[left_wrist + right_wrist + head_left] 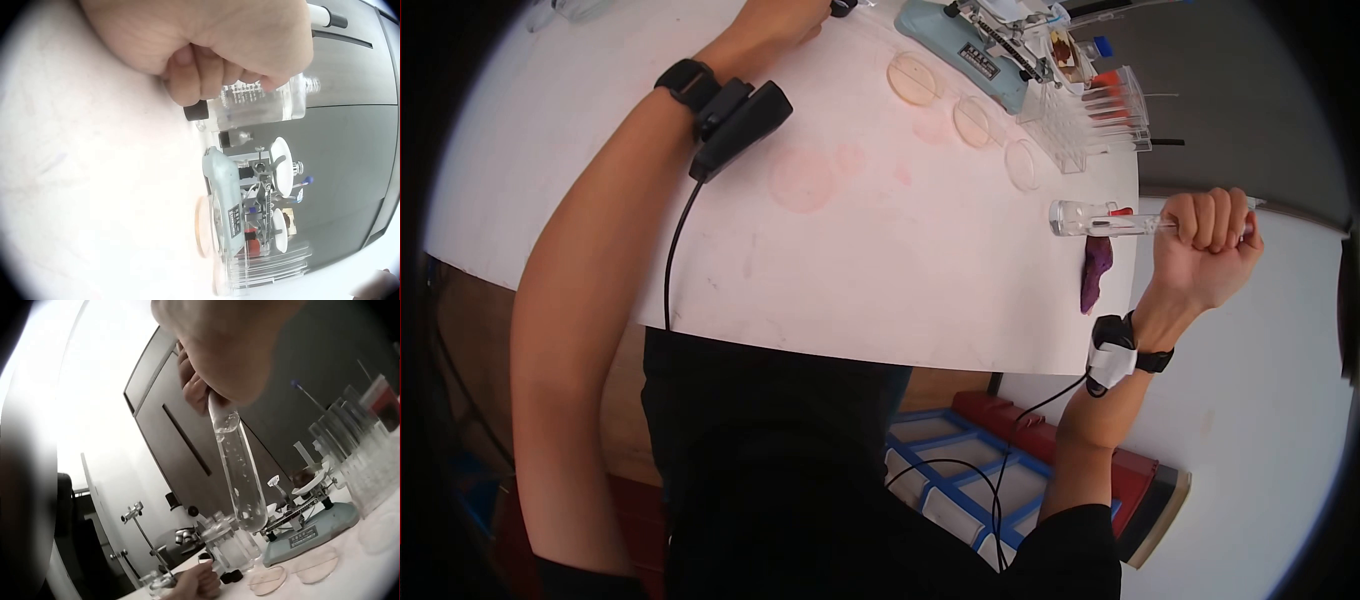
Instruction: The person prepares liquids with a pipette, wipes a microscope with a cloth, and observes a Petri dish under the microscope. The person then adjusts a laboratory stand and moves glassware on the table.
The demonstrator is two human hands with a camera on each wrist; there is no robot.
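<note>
My right hand (1208, 235) grips a clear glass test tube (1105, 222) near its upper end, over the table's right side. In the right wrist view the tube (240, 478) hangs below the curled fingers, rounded end down, with clear liquid and bubbles inside. At the far side of the table is my left hand (785, 25), its fingers curled in; nothing shows in its grasp. Close beside those fingers lies a black cap (197, 110). A clear bottle with printed marks (256, 103) stands just behind the left hand, partly hidden by it.
A pale blue balance (970, 50) stands at the back, with petri dishes (913, 78) in front. Right of it is a clear rack (1055, 130) of tubes. A dark purple piece (1096, 272) lies near the right edge. Cables hang from both wrists.
</note>
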